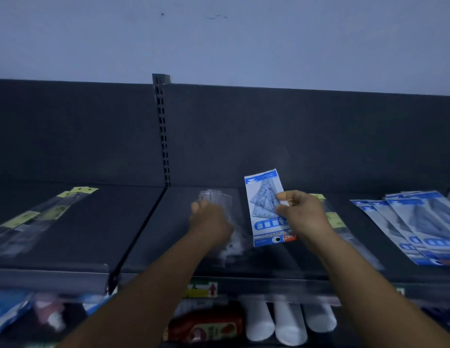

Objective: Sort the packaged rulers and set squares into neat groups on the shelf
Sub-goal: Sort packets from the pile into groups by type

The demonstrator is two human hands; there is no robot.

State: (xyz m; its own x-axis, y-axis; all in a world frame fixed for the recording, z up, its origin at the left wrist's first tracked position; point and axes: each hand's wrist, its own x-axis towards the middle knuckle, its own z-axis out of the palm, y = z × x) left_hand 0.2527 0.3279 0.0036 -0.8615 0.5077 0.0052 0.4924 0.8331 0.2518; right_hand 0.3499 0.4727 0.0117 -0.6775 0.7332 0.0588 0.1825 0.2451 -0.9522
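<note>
My right hand pinches a blue-and-white set square pack and holds it up above the dark shelf. My left hand rests on a clear plastic pack lying on the shelf; the hand is blurred and its grip is unclear. A fanned group of blue-and-white set square packs lies at the right. Clear ruler packs with yellow labels lie at the left. Another yellow-labelled ruler pack lies under my right forearm.
A slotted upright post divides the dark back panel. The shelf's front rail carries a price label. On the lower shelf sit white rolls, a red pack and blue packs.
</note>
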